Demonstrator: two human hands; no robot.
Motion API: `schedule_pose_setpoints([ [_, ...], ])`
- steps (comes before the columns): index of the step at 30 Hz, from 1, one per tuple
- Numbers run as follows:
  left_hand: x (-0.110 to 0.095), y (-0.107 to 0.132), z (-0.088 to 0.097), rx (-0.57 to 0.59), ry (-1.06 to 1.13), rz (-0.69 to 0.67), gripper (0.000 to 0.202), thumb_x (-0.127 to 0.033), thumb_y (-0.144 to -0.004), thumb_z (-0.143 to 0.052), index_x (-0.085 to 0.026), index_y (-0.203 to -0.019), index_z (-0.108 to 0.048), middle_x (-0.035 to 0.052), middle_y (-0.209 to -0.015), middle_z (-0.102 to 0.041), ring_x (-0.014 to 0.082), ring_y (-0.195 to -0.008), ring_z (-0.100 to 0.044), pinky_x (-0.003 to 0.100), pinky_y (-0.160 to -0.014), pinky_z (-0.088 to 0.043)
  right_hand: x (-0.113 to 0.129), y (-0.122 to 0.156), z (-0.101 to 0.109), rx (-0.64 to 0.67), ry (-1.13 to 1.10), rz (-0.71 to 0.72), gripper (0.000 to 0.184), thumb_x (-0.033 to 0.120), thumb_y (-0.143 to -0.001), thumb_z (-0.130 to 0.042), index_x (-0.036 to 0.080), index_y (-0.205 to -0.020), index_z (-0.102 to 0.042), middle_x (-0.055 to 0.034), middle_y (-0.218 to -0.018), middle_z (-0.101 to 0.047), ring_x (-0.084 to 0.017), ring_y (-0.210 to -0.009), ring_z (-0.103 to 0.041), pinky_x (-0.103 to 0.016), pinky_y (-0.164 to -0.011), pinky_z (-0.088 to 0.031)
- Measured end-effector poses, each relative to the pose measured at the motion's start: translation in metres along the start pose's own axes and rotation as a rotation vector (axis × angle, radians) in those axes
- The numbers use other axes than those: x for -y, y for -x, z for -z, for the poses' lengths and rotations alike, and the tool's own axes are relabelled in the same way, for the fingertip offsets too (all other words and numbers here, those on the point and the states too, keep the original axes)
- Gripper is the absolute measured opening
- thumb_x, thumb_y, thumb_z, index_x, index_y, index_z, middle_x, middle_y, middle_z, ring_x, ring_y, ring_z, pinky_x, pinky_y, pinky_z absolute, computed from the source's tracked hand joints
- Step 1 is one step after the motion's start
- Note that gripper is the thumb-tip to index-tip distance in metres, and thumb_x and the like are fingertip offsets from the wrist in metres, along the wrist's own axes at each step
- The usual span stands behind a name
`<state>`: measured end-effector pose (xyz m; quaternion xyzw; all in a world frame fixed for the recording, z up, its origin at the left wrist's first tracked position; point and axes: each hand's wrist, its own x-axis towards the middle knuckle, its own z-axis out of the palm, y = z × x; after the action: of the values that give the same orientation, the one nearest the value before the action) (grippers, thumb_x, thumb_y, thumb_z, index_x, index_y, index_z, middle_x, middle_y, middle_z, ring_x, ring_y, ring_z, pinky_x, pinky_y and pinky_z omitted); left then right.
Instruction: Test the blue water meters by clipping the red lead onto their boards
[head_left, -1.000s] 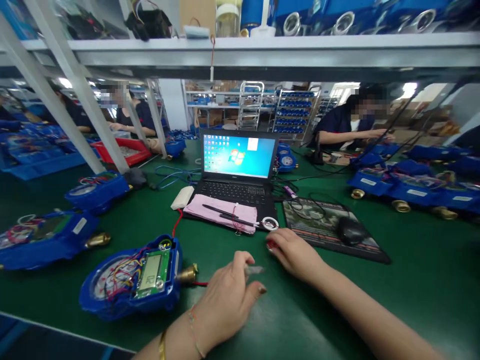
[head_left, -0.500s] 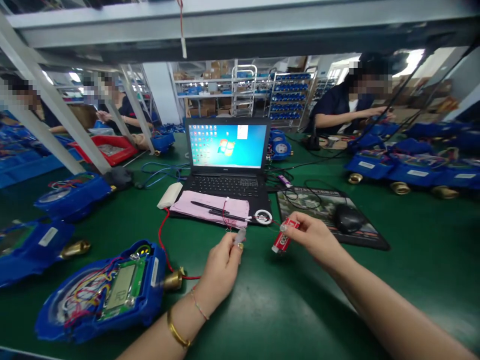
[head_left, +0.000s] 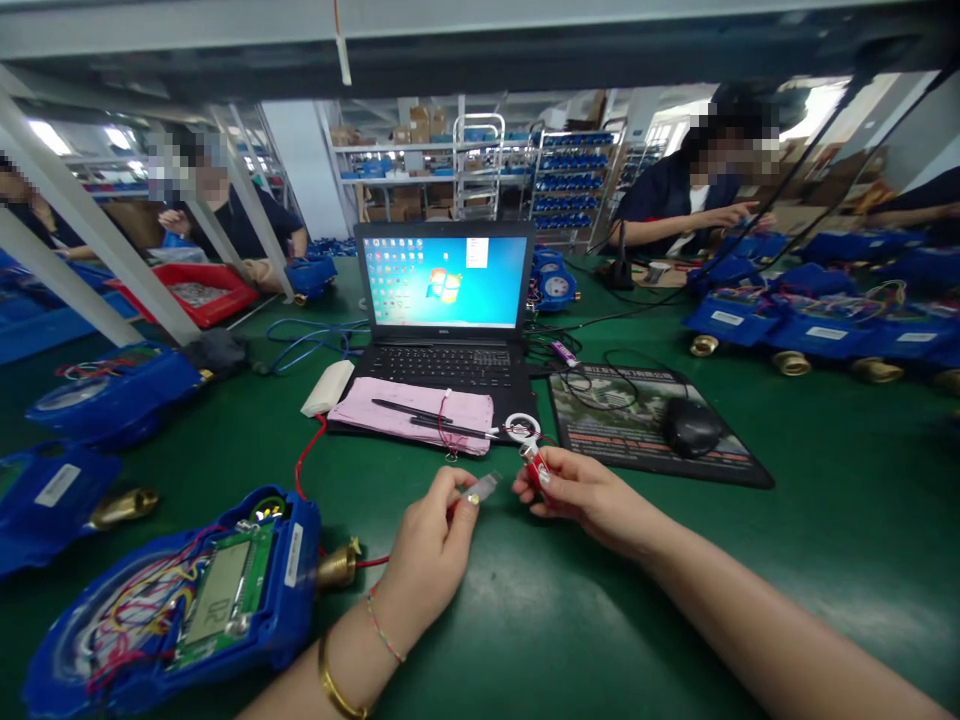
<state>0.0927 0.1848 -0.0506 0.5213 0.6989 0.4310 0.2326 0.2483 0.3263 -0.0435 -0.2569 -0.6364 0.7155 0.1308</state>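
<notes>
My left hand (head_left: 433, 535) pinches a translucent plastic sleeve (head_left: 482, 488) between thumb and fingers, its free end pointing right. A red cable (head_left: 373, 561) runs behind the blue meter toward this hand. Just right of the sleeve, my right hand (head_left: 581, 495) is closed around a red lighter (head_left: 536, 468), held upright with its metal end up. Sleeve and lighter are a short gap apart; no flame shows. At the left lies the open blue meter (head_left: 300, 590) with coloured wires, a display (head_left: 217, 590) and a brass fitting (head_left: 337, 566).
A laptop (head_left: 442, 285) stands ahead, with a pink cloth (head_left: 360, 405) and pens on its front edge, beside a white ring (head_left: 523, 428). A mouse (head_left: 691, 428) rests on a mat (head_left: 600, 430). More blue meters (head_left: 817, 325) line both sides. Co-workers sit beyond the bench.
My right hand has moved left toward the sleeve and turned the lighter from tilted to upright, metal end up. The sleeve in my left hand now points more to the right. The view shifted slightly.
</notes>
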Motion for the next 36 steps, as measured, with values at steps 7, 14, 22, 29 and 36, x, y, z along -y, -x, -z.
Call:
schedule_pose_setpoints([
  [7,-0.001,0.001,0.001,-0.030,-0.033,-0.031,0.026,-0.036,-0.095,-0.031,-0.019,-0.093,-0.050,-0.0017,-0.067,-0.049,0.0146,-0.062,-0.048,0.027,-0.060,-0.031,-0.004,0.001,-0.004,-0.152,0.326,0.210,0.049,0.063,-0.075,-0.059,0.017,-0.065,-0.044,0.0045,-0.061,-0.034,-0.011,-0.057,-0.030,-0.025,-0.053,-0.024],
  [14,0.001,0.001,0.000,-0.044,-0.049,-0.041,0.018,-0.037,-0.090,-0.044,-0.020,-0.094,-0.050,-0.0029,-0.069,-0.051,0.0133,-0.059,-0.048,0.025,-0.057,-0.031,-0.006,0.004,-0.005,-0.140,0.426,0.286,0.040,0.056,-0.087,-0.046,0.017,-0.079,-0.055,-0.0016,-0.069,-0.055,-0.016,-0.065,-0.049,-0.028,-0.061,-0.037],
  [22,-0.001,0.002,0.001,-0.059,-0.058,-0.119,0.017,-0.034,-0.093,-0.043,-0.020,-0.091,-0.053,-0.0026,-0.073,-0.053,0.0118,-0.063,-0.048,0.024,-0.060,-0.033,-0.008,0.006,-0.006,-0.112,0.648,0.474,0.032,0.034,-0.095,-0.037,0.022,-0.119,-0.053,-0.0045,-0.085,-0.057,-0.017,-0.077,-0.056,-0.030,-0.072,-0.044],
  [29,-0.003,0.002,0.003,-0.067,-0.044,-0.188,0.011,-0.026,-0.092,-0.044,-0.021,-0.094,-0.053,-0.0030,-0.077,-0.055,0.0110,-0.067,-0.050,0.023,-0.063,-0.034,-0.006,0.007,-0.008,-0.162,0.804,0.488,0.029,0.043,-0.093,-0.036,0.019,-0.080,-0.047,-0.0023,-0.074,-0.049,-0.017,-0.066,-0.047,-0.029,-0.061,-0.036],
  [36,-0.003,0.002,0.003,-0.049,-0.035,-0.217,0.013,-0.026,-0.093,-0.043,-0.019,-0.095,-0.054,-0.0016,-0.080,-0.056,0.0115,-0.070,-0.051,0.023,-0.065,-0.036,-0.009,0.010,-0.010,-0.148,1.065,0.493,0.019,0.035,-0.088,-0.035,0.019,-0.083,-0.043,-0.0040,-0.072,-0.051,-0.019,-0.064,-0.047,-0.031,-0.061,-0.035],
])
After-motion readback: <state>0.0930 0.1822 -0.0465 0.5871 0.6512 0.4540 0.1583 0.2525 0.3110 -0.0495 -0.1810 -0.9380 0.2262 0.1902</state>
